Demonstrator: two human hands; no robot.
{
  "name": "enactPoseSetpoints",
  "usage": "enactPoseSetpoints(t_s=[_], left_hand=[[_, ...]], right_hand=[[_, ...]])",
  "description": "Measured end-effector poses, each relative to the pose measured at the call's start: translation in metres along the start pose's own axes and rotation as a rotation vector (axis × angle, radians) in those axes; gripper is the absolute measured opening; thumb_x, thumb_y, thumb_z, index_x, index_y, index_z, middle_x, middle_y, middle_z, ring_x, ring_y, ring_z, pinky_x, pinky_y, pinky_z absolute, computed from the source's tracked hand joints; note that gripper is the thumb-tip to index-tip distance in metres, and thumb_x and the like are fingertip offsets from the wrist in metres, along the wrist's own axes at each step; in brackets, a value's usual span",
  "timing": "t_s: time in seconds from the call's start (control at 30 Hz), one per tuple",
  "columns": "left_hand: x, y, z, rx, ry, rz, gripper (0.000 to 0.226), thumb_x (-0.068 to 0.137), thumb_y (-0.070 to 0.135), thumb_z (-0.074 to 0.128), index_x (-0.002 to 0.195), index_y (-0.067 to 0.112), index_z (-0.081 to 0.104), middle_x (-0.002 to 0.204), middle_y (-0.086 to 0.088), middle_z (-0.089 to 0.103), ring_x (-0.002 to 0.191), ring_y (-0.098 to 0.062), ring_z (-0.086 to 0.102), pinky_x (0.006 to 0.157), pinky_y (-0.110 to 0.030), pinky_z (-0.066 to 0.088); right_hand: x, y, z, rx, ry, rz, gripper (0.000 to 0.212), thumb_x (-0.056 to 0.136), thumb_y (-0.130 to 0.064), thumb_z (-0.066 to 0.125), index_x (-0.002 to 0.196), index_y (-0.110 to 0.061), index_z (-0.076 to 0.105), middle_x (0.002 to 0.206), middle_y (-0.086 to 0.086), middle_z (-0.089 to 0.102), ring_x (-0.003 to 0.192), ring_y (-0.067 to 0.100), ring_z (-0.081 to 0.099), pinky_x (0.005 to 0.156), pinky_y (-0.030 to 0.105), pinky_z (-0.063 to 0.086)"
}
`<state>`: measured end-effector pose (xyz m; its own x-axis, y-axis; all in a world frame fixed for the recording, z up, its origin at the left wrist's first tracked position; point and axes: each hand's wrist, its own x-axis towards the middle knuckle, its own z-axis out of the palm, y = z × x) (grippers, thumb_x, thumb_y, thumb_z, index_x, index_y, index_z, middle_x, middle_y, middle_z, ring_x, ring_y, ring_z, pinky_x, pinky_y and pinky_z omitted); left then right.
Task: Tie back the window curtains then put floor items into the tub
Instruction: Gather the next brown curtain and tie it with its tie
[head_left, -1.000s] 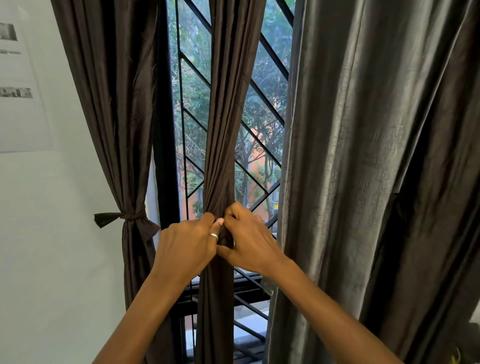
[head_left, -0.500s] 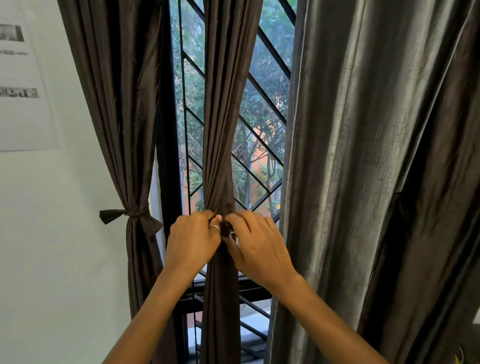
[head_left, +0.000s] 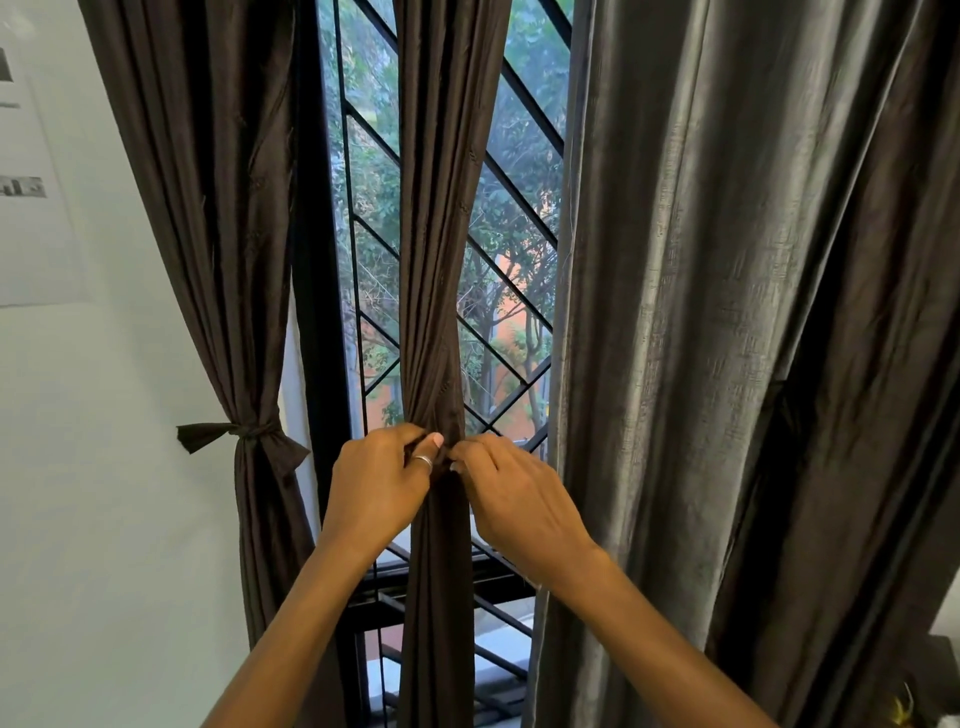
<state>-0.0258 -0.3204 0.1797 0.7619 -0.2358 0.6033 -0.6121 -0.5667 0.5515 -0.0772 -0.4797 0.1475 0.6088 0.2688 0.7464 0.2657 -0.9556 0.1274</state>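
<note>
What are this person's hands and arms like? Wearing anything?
Two bare hands, no gloves. The left hand carries a plain silver ring on one finger; the right hand shows no ring. No sleeves or watch show on the arms in view.

This looks like a room in a home, likely a bedroom or living room. A tall window (head_left: 524, 291) with a black frame (head_left: 311, 312) carries a metal grille (head_left: 345, 156) of slanted bars. Long curtains hang before it: the left curtain (head_left: 208, 208) is held back by a fabric tie (head_left: 244, 431), the middle curtain (head_left: 441, 208) is gathered, and a grey curtain (head_left: 727, 312) hangs at the right. A printed sheet (head_left: 31, 234) is stuck on the plain white wall (head_left: 104, 519). Outside stand trees (head_left: 374, 182) and an orange building (head_left: 511, 273).
</note>
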Motion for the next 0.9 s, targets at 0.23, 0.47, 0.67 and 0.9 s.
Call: enactPoseSetpoints(t_s=[0.23, 0.47, 0.67, 0.9], left_hand=[[-0.018, -0.001, 0.004, 0.032, 0.245, 0.145, 0.015, 0.094, 0.026, 0.068, 0.101, 0.019, 0.079, 0.078, -0.002, 0.075, 0.067, -0.017, 0.069, 0.066, -0.031, 0.058], [-0.027, -0.017, 0.007, 0.273, 0.355, 0.333, 0.021, 0.095, 0.025, 0.068, 0.105, 0.010, 0.077, 0.091, -0.006, 0.068, 0.077, -0.022, 0.067, 0.063, -0.033, 0.059], [-0.031, -0.027, 0.007, 0.342, 0.401, 0.412, 0.027, 0.094, 0.029, 0.062, 0.100, 0.007, 0.077, 0.090, -0.007, 0.070, 0.078, -0.022, 0.067, 0.061, -0.036, 0.059], [-0.038, -0.042, 0.010, 0.376, 0.394, 0.422, 0.028, 0.097, 0.029, 0.059, 0.101, 0.006, 0.075, 0.091, -0.007, 0.069, 0.077, -0.022, 0.066, 0.060, -0.036, 0.059]], right_hand=[[0.001, -0.003, 0.004, 0.064, 0.007, 0.076, 0.031, 0.101, -0.022, 0.027, 0.109, -0.014, 0.056, 0.086, 0.001, 0.051, 0.060, 0.013, 0.038, 0.047, 0.027, 0.038], [0.001, 0.003, 0.011, 0.134, 0.001, 0.104, 0.024, 0.105, -0.028, 0.033, 0.112, -0.016, 0.053, 0.093, 0.001, 0.052, 0.065, 0.012, 0.043, 0.053, 0.030, 0.047], [-0.002, 0.009, 0.010, 0.231, 0.029, 0.176, 0.016, 0.107, -0.026, 0.034, 0.104, -0.018, 0.047, 0.085, -0.003, 0.046, 0.060, 0.013, 0.037, 0.053, 0.025, 0.032], [-0.008, 0.022, 0.013, 0.396, 0.035, 0.357, 0.012, 0.108, -0.027, 0.036, 0.097, -0.028, 0.039, 0.078, -0.009, 0.042, 0.061, 0.010, 0.041, 0.053, 0.019, 0.033]])
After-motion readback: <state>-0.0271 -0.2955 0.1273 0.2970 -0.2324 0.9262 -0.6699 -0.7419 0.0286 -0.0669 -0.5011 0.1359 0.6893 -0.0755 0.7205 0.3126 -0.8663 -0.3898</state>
